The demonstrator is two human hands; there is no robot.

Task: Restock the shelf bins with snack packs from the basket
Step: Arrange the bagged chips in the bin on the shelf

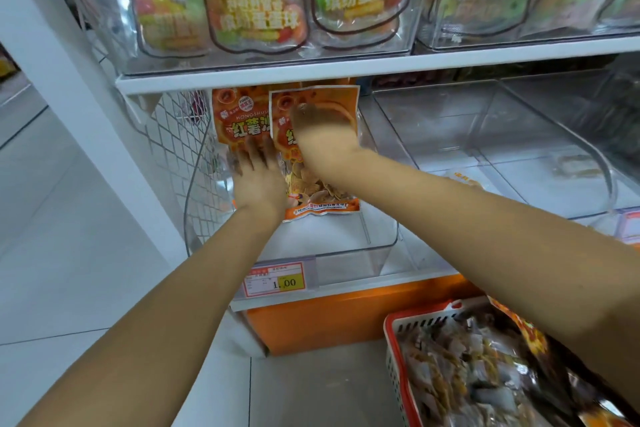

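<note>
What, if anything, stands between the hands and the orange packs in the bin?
Nothing visible. The left hand rests on the rear pack, the right hand on the front pack, both inside the bin.

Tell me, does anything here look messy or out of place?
Nothing spilled or torn. The front orange pack sits slightly crooked, overlapping the rear orange pack in the clear bin, but the left hand and right hand rest on them. The neighbouring bin looks nearly bare.
</note>
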